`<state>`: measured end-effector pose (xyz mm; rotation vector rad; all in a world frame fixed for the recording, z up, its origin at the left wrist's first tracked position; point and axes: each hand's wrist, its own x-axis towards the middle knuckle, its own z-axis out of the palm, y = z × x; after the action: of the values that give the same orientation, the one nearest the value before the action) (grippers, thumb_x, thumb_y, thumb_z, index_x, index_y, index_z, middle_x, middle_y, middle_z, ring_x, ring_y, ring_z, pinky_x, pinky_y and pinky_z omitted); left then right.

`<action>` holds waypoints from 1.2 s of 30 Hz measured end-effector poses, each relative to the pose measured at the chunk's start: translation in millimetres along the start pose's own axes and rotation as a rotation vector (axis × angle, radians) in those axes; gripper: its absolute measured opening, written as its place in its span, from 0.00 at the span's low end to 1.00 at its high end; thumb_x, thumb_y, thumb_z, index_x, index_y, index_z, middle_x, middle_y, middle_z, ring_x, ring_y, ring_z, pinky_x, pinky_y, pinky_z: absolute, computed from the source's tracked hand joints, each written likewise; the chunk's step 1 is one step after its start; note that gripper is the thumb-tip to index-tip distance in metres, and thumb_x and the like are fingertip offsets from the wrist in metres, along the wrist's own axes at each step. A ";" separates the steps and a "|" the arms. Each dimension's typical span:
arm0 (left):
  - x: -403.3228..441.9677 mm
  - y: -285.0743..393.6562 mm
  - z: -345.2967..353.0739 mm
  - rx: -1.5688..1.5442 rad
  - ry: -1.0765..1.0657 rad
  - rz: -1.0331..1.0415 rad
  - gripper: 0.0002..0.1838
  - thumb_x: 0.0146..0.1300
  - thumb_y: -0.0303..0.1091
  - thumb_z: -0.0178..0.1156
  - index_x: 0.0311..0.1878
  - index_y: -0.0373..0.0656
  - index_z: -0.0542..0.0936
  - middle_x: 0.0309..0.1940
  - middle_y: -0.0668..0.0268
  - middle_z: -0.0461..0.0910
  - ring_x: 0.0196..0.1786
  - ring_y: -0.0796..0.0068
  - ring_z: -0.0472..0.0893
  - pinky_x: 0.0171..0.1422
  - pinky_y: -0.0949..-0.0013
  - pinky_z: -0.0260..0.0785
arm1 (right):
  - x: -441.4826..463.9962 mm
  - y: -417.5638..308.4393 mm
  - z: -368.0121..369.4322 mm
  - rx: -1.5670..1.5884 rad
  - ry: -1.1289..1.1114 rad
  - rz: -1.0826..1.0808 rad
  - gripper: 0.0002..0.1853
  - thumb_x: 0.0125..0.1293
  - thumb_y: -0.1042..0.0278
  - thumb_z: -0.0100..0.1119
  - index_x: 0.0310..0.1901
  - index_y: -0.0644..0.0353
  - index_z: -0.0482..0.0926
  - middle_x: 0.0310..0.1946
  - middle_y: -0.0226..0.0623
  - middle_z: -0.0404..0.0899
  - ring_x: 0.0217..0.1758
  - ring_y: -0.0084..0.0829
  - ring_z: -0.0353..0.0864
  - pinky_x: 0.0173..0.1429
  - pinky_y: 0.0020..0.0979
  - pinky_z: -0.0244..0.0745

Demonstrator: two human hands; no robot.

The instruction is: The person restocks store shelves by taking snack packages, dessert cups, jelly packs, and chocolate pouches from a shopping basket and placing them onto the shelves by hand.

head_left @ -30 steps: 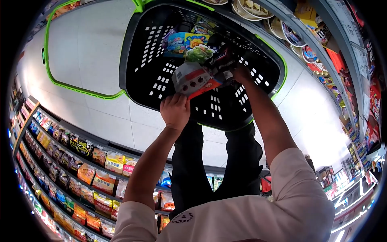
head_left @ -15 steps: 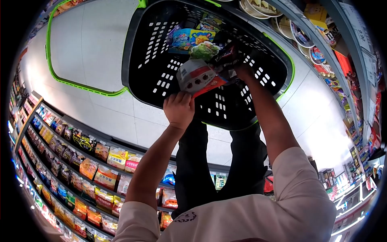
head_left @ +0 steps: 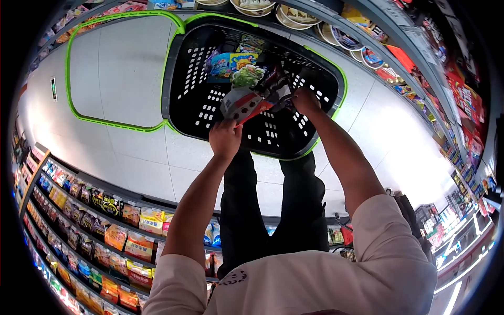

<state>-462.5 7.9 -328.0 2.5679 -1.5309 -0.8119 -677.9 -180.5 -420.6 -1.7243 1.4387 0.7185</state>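
My left hand (head_left: 226, 139) is closed on the lower left corner of a white-and-red snack bag (head_left: 242, 106) inside a black shopping basket (head_left: 181, 116). At the bag's other end, my right hand (head_left: 306, 101) has its fingers curled in; its fingertips are partly hidden. A dark packet (head_left: 278, 79) lies against the bag, close to the right hand. Farther into the basket are a green-printed packet (head_left: 248, 76), a blue packet (head_left: 219, 67) and a yellow-and-blue packet (head_left: 243, 60).
The basket's green handle (head_left: 67, 79) is folded out to the left over the pale tiled floor (head_left: 137, 163). Shelves of bagged snacks (head_left: 139, 244) stand at lower left. Another shelf (head_left: 399, 31) with tubs (head_left: 294, 16) runs along the upper right.
The basket, bag and both hands appear slightly farther left in view. The snack bag has tilted a little, and more of the dark packet shows beside it. Both hands stay closed.
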 end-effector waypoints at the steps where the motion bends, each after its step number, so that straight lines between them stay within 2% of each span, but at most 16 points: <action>1: 1.6 -1.4 -2.3 -0.126 0.082 0.089 0.07 0.54 0.36 0.64 0.34 0.46 0.79 0.32 0.65 0.81 0.37 0.62 0.79 0.40 0.61 0.69 | -18.4 -5.0 -6.0 0.003 0.049 -0.051 0.13 0.58 0.59 0.55 0.41 0.53 0.82 0.41 0.45 0.82 0.46 0.45 0.82 0.49 0.43 0.77; 3: 2.4 3.5 -13.8 -0.259 0.174 0.190 0.08 0.57 0.35 0.63 0.38 0.44 0.80 0.33 0.62 0.82 0.35 0.59 0.79 0.37 0.62 0.69 | -49.6 -18.4 -21.3 0.061 0.027 -0.096 0.20 0.55 0.60 0.59 0.50 0.54 0.76 0.44 0.48 0.80 0.50 0.47 0.80 0.53 0.45 0.75; 5: -2.2 18.0 -49.1 -0.568 -0.124 0.026 0.11 0.61 0.34 0.60 0.45 0.41 0.79 0.32 0.61 0.82 0.31 0.65 0.79 0.36 0.67 0.68 | -81.2 -28.5 -36.4 0.225 0.014 -0.262 0.30 0.52 0.61 0.65 0.58 0.59 0.70 0.51 0.51 0.76 0.55 0.48 0.76 0.58 0.43 0.72; 6: -4.2 26.9 -76.0 -0.566 -0.110 0.039 0.11 0.61 0.34 0.60 0.45 0.41 0.79 0.32 0.61 0.82 0.31 0.65 0.79 0.36 0.67 0.68 | -92.7 -33.4 -37.1 0.284 0.057 -0.359 0.35 0.50 0.62 0.67 0.61 0.61 0.67 0.54 0.52 0.74 0.58 0.47 0.75 0.60 0.41 0.70; 8: -12.4 47.6 -141.4 -0.884 -0.374 -0.127 0.13 0.62 0.35 0.58 0.44 0.36 0.78 0.34 0.58 0.83 0.37 0.63 0.82 0.43 0.67 0.70 | -133.6 -64.9 -75.9 0.519 -0.044 -0.649 0.42 0.47 0.63 0.71 0.64 0.65 0.63 0.58 0.52 0.70 0.63 0.43 0.69 0.66 0.37 0.64; 9: -19.7 55.8 -170.4 -1.050 -0.363 -0.088 0.12 0.63 0.34 0.58 0.45 0.36 0.78 0.33 0.63 0.82 0.36 0.77 0.80 0.41 0.73 0.68 | -150.2 -75.5 -93.7 0.621 -0.238 -0.584 0.45 0.48 0.63 0.73 0.66 0.63 0.59 0.60 0.47 0.68 0.65 0.39 0.66 0.69 0.35 0.60; 12: -43.0 58.3 -236.2 -1.450 -0.396 -0.089 0.11 0.65 0.31 0.58 0.47 0.36 0.78 0.39 0.67 0.82 0.40 0.84 0.78 0.44 0.77 0.67 | -215.8 -109.0 -150.7 0.844 -0.344 -0.671 0.45 0.53 0.62 0.71 0.68 0.62 0.54 0.62 0.41 0.68 0.66 0.33 0.65 0.69 0.34 0.59; 13: -52.6 62.2 -263.5 -1.437 -0.391 -0.058 0.11 0.65 0.31 0.58 0.47 0.36 0.78 0.39 0.67 0.82 0.40 0.84 0.78 0.44 0.77 0.67 | -247.5 -125.4 -187.0 0.844 -0.440 -0.687 0.41 0.56 0.63 0.69 0.67 0.63 0.56 0.61 0.39 0.69 0.64 0.29 0.66 0.69 0.33 0.60; 15: -67.8 71.4 -322.5 -1.856 -0.446 -0.093 0.12 0.64 0.29 0.58 0.49 0.35 0.77 0.42 0.65 0.82 0.42 0.78 0.80 0.48 0.72 0.72 | -297.9 -142.3 -233.2 0.853 -0.564 -0.747 0.33 0.59 0.64 0.67 0.63 0.63 0.64 0.58 0.35 0.72 0.61 0.27 0.68 0.68 0.32 0.61; 17: -85.8 82.3 -372.1 -1.901 -0.448 -0.005 0.13 0.64 0.29 0.58 0.50 0.35 0.77 0.43 0.63 0.82 0.44 0.76 0.81 0.49 0.70 0.73 | -346.8 -159.0 -265.6 0.830 -0.596 -0.810 0.27 0.60 0.65 0.66 0.60 0.62 0.69 0.56 0.32 0.75 0.60 0.26 0.69 0.68 0.32 0.61; 22: -127.6 101.5 -449.7 -2.015 -0.427 0.123 0.17 0.63 0.31 0.59 0.53 0.35 0.75 0.48 0.58 0.81 0.46 0.69 0.82 0.53 0.65 0.75 | -424.3 -190.4 -260.9 1.008 -0.447 -0.912 0.24 0.62 0.64 0.64 0.58 0.60 0.71 0.46 0.26 0.77 0.47 0.20 0.72 0.50 0.27 0.71; 23: -132.5 102.9 -458.0 -1.998 -0.452 0.164 0.17 0.63 0.31 0.59 0.53 0.35 0.75 0.48 0.58 0.81 0.46 0.69 0.82 0.53 0.65 0.75 | -446.3 -194.9 -257.6 1.058 -0.345 -0.812 0.21 0.63 0.63 0.63 0.56 0.60 0.72 0.43 0.26 0.77 0.43 0.18 0.72 0.47 0.25 0.70; 26: -141.6 109.5 -478.8 -1.958 -0.421 0.073 0.17 0.63 0.34 0.58 0.53 0.36 0.75 0.49 0.59 0.80 0.47 0.70 0.82 0.54 0.65 0.74 | -469.9 -197.9 -222.2 1.311 -0.186 -0.749 0.18 0.64 0.64 0.61 0.54 0.61 0.74 0.44 0.29 0.78 0.43 0.20 0.74 0.49 0.25 0.71; 30: -145.8 130.5 -485.2 -1.942 -0.588 -0.058 0.19 0.64 0.38 0.58 0.54 0.37 0.74 0.48 0.59 0.80 0.48 0.66 0.81 0.56 0.63 0.72 | -495.3 -200.4 -201.6 1.825 -0.273 -0.515 0.19 0.65 0.63 0.60 0.55 0.62 0.73 0.44 0.33 0.80 0.47 0.25 0.79 0.54 0.30 0.74; 32: -145.7 138.2 -484.3 -1.976 -0.711 -0.184 0.21 0.64 0.41 0.58 0.56 0.38 0.73 0.50 0.58 0.79 0.49 0.64 0.80 0.57 0.62 0.71 | -496.1 -193.2 -196.2 1.852 -0.224 -0.479 0.18 0.65 0.63 0.59 0.53 0.61 0.72 0.45 0.36 0.80 0.49 0.29 0.80 0.54 0.33 0.77; 36: -156.2 141.2 -465.5 -1.964 -0.715 0.095 0.26 0.68 0.48 0.49 0.63 0.42 0.66 0.60 0.58 0.71 0.60 0.62 0.73 0.65 0.59 0.63 | -510.5 -180.6 -208.4 2.029 -0.167 -0.415 0.17 0.67 0.61 0.57 0.52 0.63 0.72 0.45 0.39 0.80 0.45 0.30 0.82 0.52 0.35 0.80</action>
<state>-422.8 -38.3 179.3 0.7121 -0.1743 -1.8406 -616.7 -62.0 144.1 -0.2085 0.8011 -0.7382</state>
